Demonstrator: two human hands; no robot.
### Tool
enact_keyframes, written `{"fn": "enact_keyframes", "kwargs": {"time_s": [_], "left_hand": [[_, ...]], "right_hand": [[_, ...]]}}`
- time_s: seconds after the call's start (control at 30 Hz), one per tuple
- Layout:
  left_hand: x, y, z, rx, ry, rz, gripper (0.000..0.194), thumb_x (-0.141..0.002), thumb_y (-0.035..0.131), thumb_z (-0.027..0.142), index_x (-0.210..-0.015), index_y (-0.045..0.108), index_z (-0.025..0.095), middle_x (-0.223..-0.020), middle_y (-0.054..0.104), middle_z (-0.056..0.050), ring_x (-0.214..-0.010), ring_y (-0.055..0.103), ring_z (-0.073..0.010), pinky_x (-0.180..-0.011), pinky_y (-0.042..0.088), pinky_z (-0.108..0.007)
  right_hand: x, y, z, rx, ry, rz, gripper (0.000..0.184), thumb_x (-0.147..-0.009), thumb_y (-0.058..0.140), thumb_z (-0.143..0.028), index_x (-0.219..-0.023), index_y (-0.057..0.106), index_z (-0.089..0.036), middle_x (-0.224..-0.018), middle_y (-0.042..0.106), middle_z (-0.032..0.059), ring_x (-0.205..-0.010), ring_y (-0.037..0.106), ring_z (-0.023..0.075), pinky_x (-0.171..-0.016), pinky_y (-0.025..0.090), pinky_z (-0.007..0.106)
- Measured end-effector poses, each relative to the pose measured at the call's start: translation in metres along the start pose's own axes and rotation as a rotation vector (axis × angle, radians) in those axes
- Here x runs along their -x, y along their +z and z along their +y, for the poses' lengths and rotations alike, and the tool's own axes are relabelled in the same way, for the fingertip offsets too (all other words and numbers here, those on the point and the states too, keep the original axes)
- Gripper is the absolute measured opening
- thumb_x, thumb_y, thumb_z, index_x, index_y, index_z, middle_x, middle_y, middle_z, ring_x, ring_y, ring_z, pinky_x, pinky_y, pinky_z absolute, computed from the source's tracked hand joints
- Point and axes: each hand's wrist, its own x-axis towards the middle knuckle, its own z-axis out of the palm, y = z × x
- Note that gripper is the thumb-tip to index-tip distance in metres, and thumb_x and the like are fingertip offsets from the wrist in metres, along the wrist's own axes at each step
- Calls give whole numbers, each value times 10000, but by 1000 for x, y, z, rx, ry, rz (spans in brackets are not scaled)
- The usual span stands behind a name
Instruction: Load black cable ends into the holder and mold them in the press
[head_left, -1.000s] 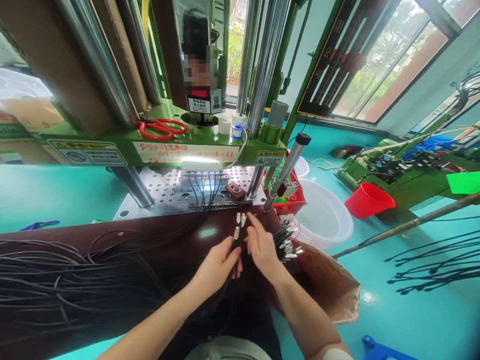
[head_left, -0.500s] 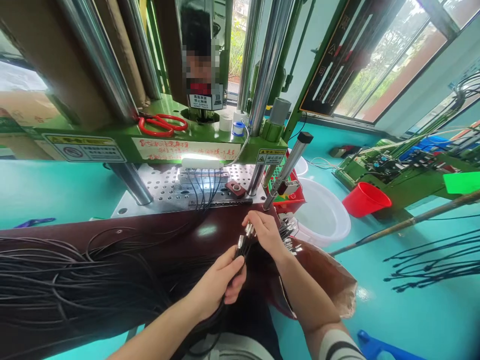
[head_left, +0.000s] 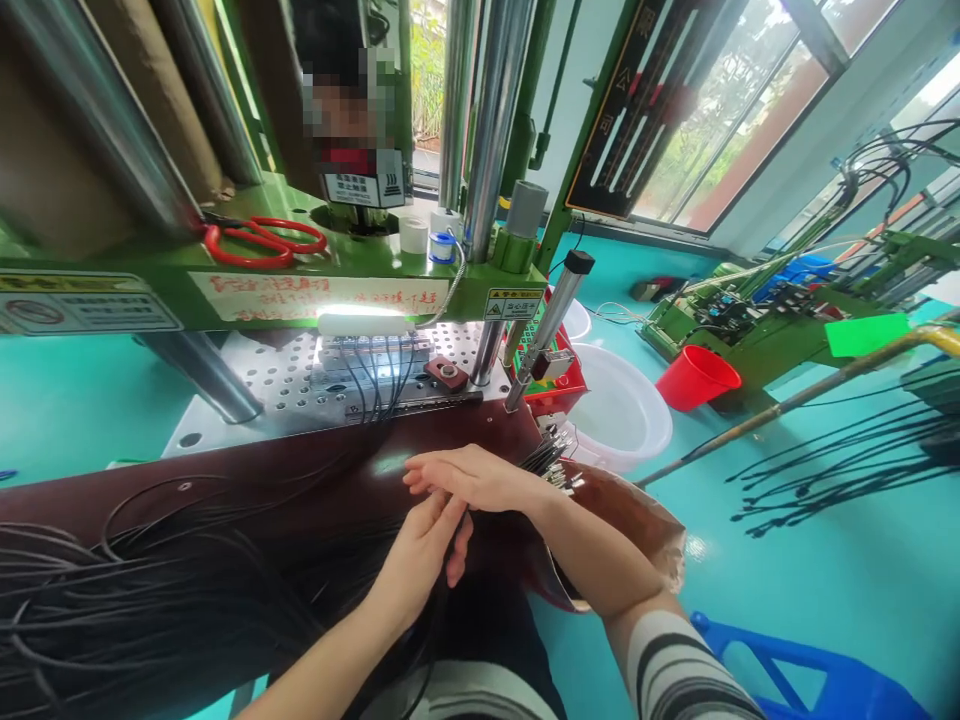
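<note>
My left hand is closed round a few thin black cables over the dark brown table; their metal plug ends are hidden. My right hand lies just above it, palm down, fingers together and pointing left, covering those cable ends. To the right of my right wrist lies a bundle of black cables with metal plugs, next to a brown paper bag. A large mass of black cables spreads over the table's left side.
A green press with steel columns stands behind the table; red scissors lie on it. Cables sit in its metal fixture. White basins, a red bucket and loose cables are on the teal floor. A person stands behind the press.
My right hand has dropped from holding plugs upright to lying flat over my left hand, hiding the plug ends. The view has shifted right and down.
</note>
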Motion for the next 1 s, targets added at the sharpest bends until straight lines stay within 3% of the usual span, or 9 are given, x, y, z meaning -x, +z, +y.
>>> {"fn": "enact_keyframes", "kwargs": {"time_s": [0.07, 0.13, 0.27, 0.37, 0.53, 0.63, 0.73, 0.87, 1.0], "left_hand": [[-3, -2, 1, -14, 15, 34, 309, -753, 526, 479, -764, 431, 185, -473, 383, 98, -297, 307, -36, -284, 258, -169], [-7, -7, 8, 37, 36, 83, 296, -753, 532, 465, -814, 443, 189, -463, 344, 112, -295, 265, -31, -276, 224, -159], [-15, -26, 30, 175, 118, 195, 232, -759, 556, 387, -790, 447, 185, -445, 346, 109, -323, 294, -41, -316, 276, -176], [-17, -37, 34, 229, 110, 213, 229, -746, 585, 345, -749, 412, 195, -434, 367, 102, -364, 362, -64, -364, 330, -197], [-18, -39, 24, 217, 114, 190, 238, -757, 577, 332, -729, 379, 203, -425, 390, 99, -383, 391, -72, -396, 346, -202], [-18, -39, 22, 194, 136, 177, 236, -752, 580, 342, -741, 390, 202, -417, 396, 98, -383, 401, -76, -401, 355, -204], [-17, -39, 23, 210, 139, 185, 246, -747, 581, 365, -759, 397, 203, -417, 385, 101, -376, 387, -74, -389, 345, -200], [-16, -37, 24, 232, 110, 158, 274, -720, 604, 387, -788, 422, 193, -417, 363, 107, -357, 344, -64, -359, 309, -191], [-18, -32, 23, 191, 77, 103, 274, -718, 599, 377, -830, 466, 165, -405, 345, 110, -351, 330, -58, -352, 291, -182]], "right_hand": [[-6, -6, 6, -23, -72, -40, 444, -930, 255, -365, -1226, 481, -124, -1135, 606, 105, -992, 592, 153, -827, 459, 264], [-16, -20, 16, 103, -106, 37, 432, -946, 194, -329, -1230, 467, -153, -1165, 588, 82, -1027, 570, 141, -848, 445, 271], [-42, -47, 45, 865, 146, 394, 301, -894, 370, -184, -1166, 496, -151, -1189, 536, 98, -1112, 488, 167, -941, 363, 298], [-57, -50, 60, 1084, 268, 401, 302, -798, 442, -59, -1084, 522, -115, -1170, 493, 155, -1073, 500, 220, -915, 368, 347], [-64, -38, 61, 1097, 349, 328, 327, -732, 464, -51, -1051, 512, -104, -1105, 523, 182, -1052, 500, 280, -880, 366, 414], [-64, -41, 57, 1018, 438, 228, 340, -656, 552, -119, -995, 533, -102, -984, 601, 168, -940, 567, 289, -782, 423, 387], [-57, -50, 50, 895, 521, 151, 225, -631, 552, -176, -850, 568, -125, -883, 640, 138, -836, 606, 269, -649, 448, 318], [-26, -61, 35, 674, 578, 73, 150, -636, 500, -183, -778, 541, -156, -648, 618, 36, -572, 594, 167, -454, 397, 222], [18, -52, 28, 353, 560, 43, 257, -682, 414, -162, -924, 498, -168, -515, 528, -56, -337, 450, 80, -338, 331, 182]]}}
